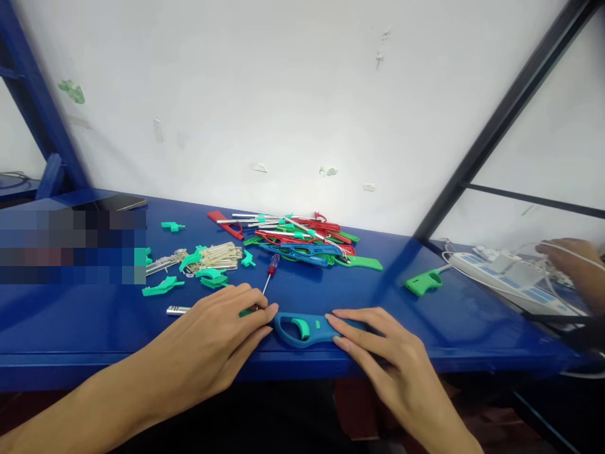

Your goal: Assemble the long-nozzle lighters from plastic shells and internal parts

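A blue utility lighter (309, 331) with a green trigger (302, 328) lies at the front edge of the blue table. My left hand (231, 331) closes its thumb and fingers on the lighter's neck end, where a bit of green shows under the fingers. A silver metal tube (177, 310) sticks out to the left of that hand. At the other end, my right hand (378, 343) pinches the handle between thumb and fingers. Just behind my left hand lies a screwdriver (273, 265) with a clear and red handle; its tip is hidden by the hand.
Red, green and blue lighter shells (302, 249) with metal tubes are heaped at the back. Several green triggers (163, 286) and clear plastic parts (222, 255) lie left. A green lighter (424, 283) rests right, near a power strip (510, 280) and another person's hand (574, 261).
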Demonstrator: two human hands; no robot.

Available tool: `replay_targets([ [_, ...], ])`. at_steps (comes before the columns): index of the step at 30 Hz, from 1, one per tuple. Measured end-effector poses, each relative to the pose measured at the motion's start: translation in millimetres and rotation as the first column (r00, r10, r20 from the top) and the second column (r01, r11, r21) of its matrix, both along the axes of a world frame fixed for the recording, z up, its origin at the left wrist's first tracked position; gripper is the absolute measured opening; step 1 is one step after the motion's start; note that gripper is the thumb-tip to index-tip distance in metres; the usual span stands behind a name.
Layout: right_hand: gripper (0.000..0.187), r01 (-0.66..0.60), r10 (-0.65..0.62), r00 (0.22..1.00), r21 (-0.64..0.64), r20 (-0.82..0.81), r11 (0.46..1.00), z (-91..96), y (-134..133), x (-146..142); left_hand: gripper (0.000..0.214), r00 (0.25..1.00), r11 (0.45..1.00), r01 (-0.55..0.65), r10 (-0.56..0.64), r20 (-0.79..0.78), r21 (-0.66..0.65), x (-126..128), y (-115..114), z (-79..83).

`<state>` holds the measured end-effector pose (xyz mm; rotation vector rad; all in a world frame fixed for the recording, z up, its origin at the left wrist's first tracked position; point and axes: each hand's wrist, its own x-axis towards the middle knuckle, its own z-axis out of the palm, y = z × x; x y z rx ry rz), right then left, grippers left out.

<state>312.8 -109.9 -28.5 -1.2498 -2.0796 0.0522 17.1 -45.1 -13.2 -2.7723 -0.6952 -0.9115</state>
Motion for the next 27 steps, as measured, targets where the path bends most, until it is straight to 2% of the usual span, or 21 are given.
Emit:
replay_targets([
  [7,0.027,0.000,0.003,0.997,0.035,-0.081,0.999,-8.2,5,-1,0.034,0.999,0.998,-0.015,0.013,0.034,0.059,5,-3,-4.7],
  [12,0.024,-0.022,0.033,0.993,0.096,-0.111,0.995,-7.5,4,-3,0.039,0.998,0.991,-0.040,0.033,0.052,0.125,6,-7,0.1],
  [15,0.023,-0.027,0.050,0.987,0.153,-0.150,0.988,-8.6,3,-4,0.035,0.996,0.989,-0.028,0.015,0.085,0.146,4,-10,2.9],
  [18,0.032,-0.017,0.045,0.985,0.169,-0.165,0.985,-10.9,3,-7,0.031,0.993,0.993,-0.014,0.000,0.119,0.114,1,-14,2.1],
  [22,0.046,0.013,0.003,0.995,0.157,-0.102,0.988,-9.4,3,-13,0.040,0.993,0.991,-0.052,0.038,0.116,0.124,0,-16,-3.0],
  [27,0.022,-0.028,0.045,0.993,0.152,-0.111,0.988,-3.3,4,-23,0.047,0.994,0.979,-0.087,0.074,0.075,0.186,1,-19,-5.1],
])
